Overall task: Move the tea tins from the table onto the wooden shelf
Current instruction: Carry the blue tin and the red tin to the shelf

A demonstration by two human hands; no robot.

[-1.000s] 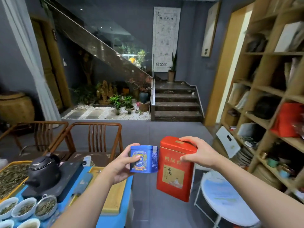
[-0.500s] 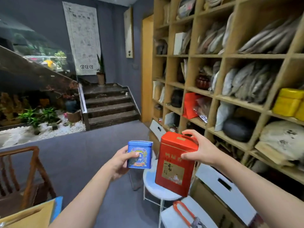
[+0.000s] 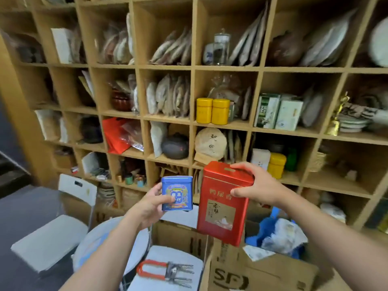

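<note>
Two tea tins held up in the air, side by side but apart, in front of the wooden shelf [image 3: 226, 68] and not yet set in any compartment. Small blue tin [image 3: 177, 193] pinched by the left hand [image 3: 153, 203]: thumb across the printed front near the lower edge, fingers curled behind, out of sight. Tall red tin [image 3: 223, 203] gripped near its top by the right hand [image 3: 255, 187]: fingers hooked over the back rim of the lid, thumb pressed on the front face just below the lid seam, body hanging slightly tilted beneath. Both rigid sheet metal by the look of them, glossy and so likely slick under dry fingers; light enough, judging by the one-handed holds (contents unknown, so weight only a guess). Thin walls probably dentable if squeezed hard or knocked against a shelf edge. Red tin's lid a separate push-on cap, so a hold on the lid alone risky: better lower on the body, across two opposite flat faces, or with a palm under the base when setting down. Blue tin small enough to span front to back, current pinch adequate. Yellow canisters [image 3: 212, 111] and green-white boxes [image 3: 278, 112] already in compartments ahead; cardboard box [image 3: 252, 274] and white stools [image 3: 50, 238] below, between the person and the shelf.
</note>
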